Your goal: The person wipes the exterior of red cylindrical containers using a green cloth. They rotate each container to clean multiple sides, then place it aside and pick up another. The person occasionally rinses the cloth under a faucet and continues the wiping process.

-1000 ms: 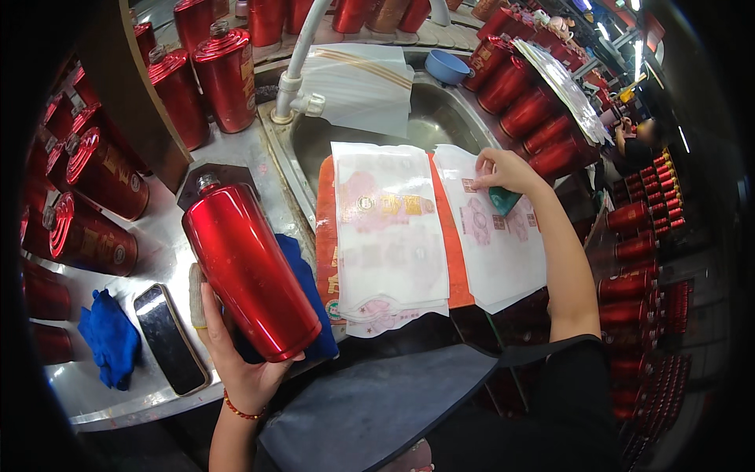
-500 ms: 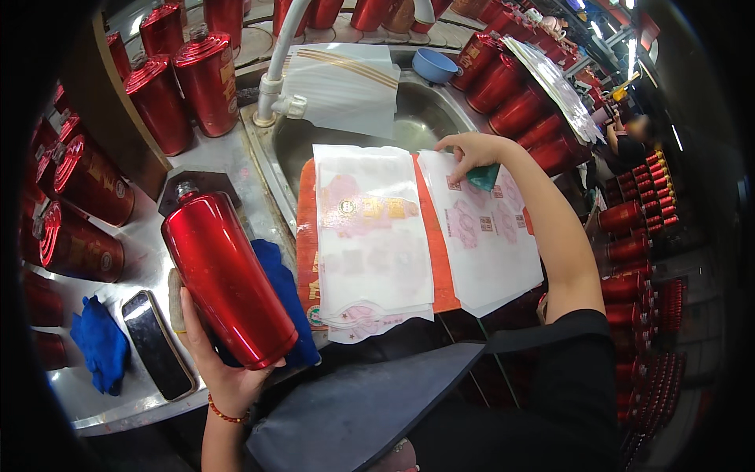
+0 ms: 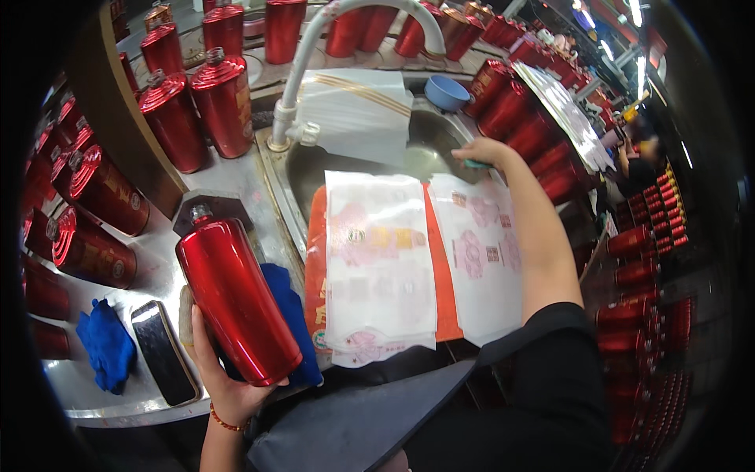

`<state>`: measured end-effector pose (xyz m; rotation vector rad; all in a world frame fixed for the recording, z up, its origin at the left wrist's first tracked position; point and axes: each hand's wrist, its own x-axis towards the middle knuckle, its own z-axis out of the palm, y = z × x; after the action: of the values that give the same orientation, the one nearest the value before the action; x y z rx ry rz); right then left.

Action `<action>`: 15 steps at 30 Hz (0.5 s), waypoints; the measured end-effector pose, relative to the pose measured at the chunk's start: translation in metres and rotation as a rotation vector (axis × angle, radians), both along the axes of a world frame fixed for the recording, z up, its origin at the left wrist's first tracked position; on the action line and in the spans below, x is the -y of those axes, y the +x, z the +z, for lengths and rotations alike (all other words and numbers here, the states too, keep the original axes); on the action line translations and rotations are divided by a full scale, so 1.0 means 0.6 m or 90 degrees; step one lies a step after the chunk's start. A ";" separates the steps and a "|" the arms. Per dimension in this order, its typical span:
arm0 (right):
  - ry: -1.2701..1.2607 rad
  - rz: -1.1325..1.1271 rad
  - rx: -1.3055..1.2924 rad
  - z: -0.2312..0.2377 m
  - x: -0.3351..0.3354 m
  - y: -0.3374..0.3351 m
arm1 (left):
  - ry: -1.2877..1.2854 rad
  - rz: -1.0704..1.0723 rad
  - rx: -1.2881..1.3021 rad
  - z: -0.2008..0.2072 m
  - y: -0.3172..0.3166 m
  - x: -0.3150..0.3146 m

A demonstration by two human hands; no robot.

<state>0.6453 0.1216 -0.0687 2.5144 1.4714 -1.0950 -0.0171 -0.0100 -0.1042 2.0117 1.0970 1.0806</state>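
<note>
A glossy, plain red bottle (image 3: 244,299) leans across the left of the head view. My left hand (image 3: 224,385) grips its lower end, while its neck points up and away over a dark angular block (image 3: 240,200). At the sink's right side is my right hand (image 3: 484,153), fingers closed on a small flat teal-green piece (image 3: 474,164), mostly hidden. Nearer me lie two stacks of translucent decal sheets, a left one (image 3: 377,303) and a right one (image 3: 480,295), printed in pink and gold. Beneath them is an orange-red board (image 3: 446,303) spanning the sink's front.
A white faucet (image 3: 292,94) arches over the metal sink (image 3: 429,138). Behind it stand a striped pale sheet (image 3: 346,118) and a blue bowl (image 3: 447,92). Left are a phone (image 3: 163,354), blue cloth (image 3: 104,346) and several red bottles (image 3: 224,102). A person (image 3: 641,169) is far right.
My right hand has moved off the right decal stack to the sink's far right, taking the green piece along. The bottle stays in my left hand. The whole view has shifted slightly.
</note>
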 end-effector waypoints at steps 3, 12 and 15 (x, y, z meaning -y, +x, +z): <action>0.067 -0.080 -0.057 -0.066 -0.022 0.036 | 0.023 0.003 -0.020 0.003 0.000 0.000; -0.043 -0.185 -0.337 -0.092 -0.054 0.002 | 0.023 -0.011 -0.004 0.006 0.002 -0.005; 0.028 -0.102 -0.639 -0.006 -0.023 -0.020 | -0.010 0.000 0.020 0.002 0.002 0.003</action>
<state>0.6334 0.1355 -0.0723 2.1728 1.3865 -2.6038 -0.0158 -0.0115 -0.1033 1.9759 1.0864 1.0967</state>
